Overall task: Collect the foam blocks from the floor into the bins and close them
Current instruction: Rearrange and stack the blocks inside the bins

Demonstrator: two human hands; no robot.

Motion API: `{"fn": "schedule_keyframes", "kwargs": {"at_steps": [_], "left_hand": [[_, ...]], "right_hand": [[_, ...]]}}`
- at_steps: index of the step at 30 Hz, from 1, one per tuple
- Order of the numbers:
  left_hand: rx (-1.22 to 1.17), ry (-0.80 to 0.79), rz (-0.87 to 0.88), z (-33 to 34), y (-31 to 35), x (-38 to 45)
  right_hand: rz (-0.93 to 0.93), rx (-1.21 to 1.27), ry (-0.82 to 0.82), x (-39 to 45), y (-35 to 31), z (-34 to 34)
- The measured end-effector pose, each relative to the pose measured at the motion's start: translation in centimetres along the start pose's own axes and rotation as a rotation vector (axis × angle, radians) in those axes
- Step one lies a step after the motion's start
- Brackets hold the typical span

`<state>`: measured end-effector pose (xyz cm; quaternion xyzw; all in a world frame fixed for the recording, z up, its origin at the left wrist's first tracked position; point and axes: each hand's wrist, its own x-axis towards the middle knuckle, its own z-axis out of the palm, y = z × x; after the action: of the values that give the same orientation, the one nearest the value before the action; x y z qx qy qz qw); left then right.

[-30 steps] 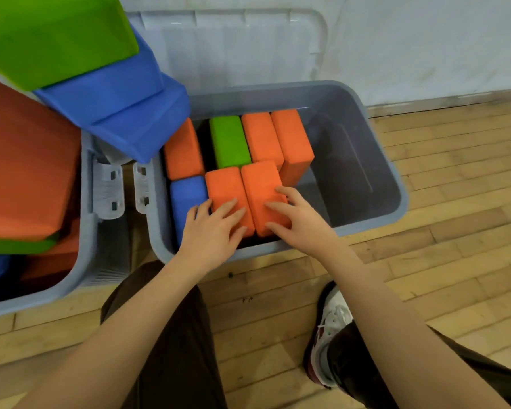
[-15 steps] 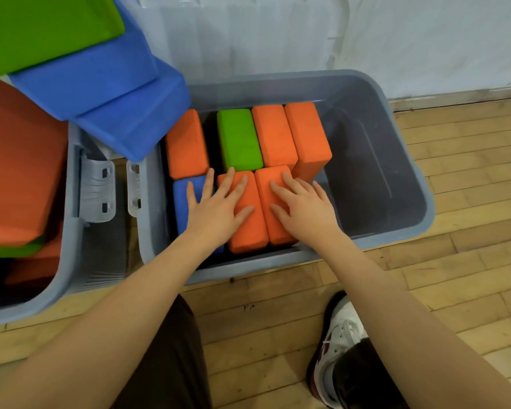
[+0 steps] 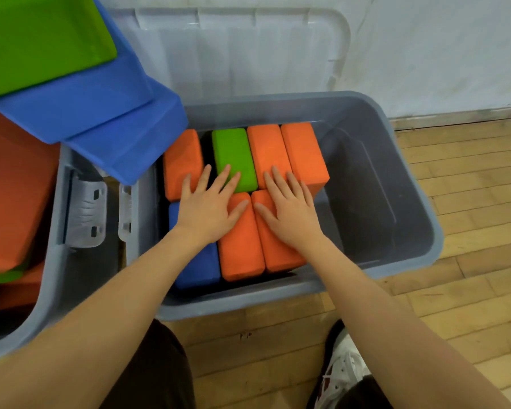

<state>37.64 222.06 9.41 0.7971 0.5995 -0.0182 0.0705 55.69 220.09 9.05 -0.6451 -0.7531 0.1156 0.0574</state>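
The left hand (image 3: 208, 209) and the right hand (image 3: 289, 212) are laid flat, fingers straight and spread apart, gripping nothing, on the foam blocks (image 3: 241, 249) packed in the left half of the grey bin (image 3: 410, 184). Its lid (image 3: 233, 51) is stood open at 12 o'clock. A heaped second bin (image 3: 46, 305) is seen at 9 o'clock.

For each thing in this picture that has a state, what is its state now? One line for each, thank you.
right bin: open, partly filled, right part bare
lid: raised behind the right bin
left bin: open, overfilled, blocks piled above the rim
left hand: open, flat on the blocks
right hand: open, flat on the orange blocks
green block: lying in the right bin, fingertips touching it
blue block: lying in the right bin, partly under the left hand
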Motion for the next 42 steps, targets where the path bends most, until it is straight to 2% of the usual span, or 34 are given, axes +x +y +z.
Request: {"fn": "schedule_keyframes", "kwargs": {"at_steps": [3, 7, 13, 15, 18, 22, 27, 30, 33, 35, 37, 39, 42], "left_hand": [[0.021, 0.068, -0.053, 0.5, -0.4, -0.6], [-0.016, 0.086, -0.055, 0.8, 0.0, -0.6], [0.013, 0.061, -0.081, 0.7, 0.7, 0.1], [0.002, 0.101, -0.043, 0.7, 0.7, 0.1], [0.019, 0.248, 0.048, 1.5, 0.7, 0.1], [-0.031, 0.240, 0.053, 1.7, 1.0, 0.0], [0.042, 0.289, -0.012, 2.0, 1.6, 0.1], [0.009, 0.268, -0.019, 2.0, 1.8, 0.4], [-0.012, 0.212, -0.030, 1.7, 1.7, 0.5], [-0.013, 0.164, -0.022, 1.1, 1.6, 0.4], [-0.017, 0.136, 0.014, -0.5, 1.7, -0.1], [-0.052, 0.214, 0.051, -3.0, 1.6, -0.8], [-0.149, 0.458, 0.103, -7.8, 0.6, -2.5]], "right_hand": [[-0.029, -0.027, 0.014, 0.2, -0.4, 0.5], [-0.078, -0.011, 0.057, 0.4, -0.4, 0.9], [-0.081, 0.053, 0.029, 0.7, 0.8, 0.6], [-0.105, 0.046, 0.009, 0.8, 1.5, 0.3], [-0.138, 0.022, 0.012, 0.9, 1.9, 0.2], [-0.137, 0.029, 0.073, 0.6, 1.7, 0.8], [-0.136, 0.027, 0.134, 0.7, 1.8, 1.2], [-0.115, 0.050, 0.123, 0.7, 1.7, 1.2], [-0.089, 0.071, 0.042, 0.8, 1.5, 0.4], [-0.072, 0.027, -0.032, 1.2, 1.2, -0.7], [-0.069, -0.042, -0.028, 1.3, 0.5, -2.3], [-0.048, -0.046, 0.061, 1.1, -0.8, -4.6], [-0.029, 0.018, 0.255, 0.6, -4.1, -8.4]]}}
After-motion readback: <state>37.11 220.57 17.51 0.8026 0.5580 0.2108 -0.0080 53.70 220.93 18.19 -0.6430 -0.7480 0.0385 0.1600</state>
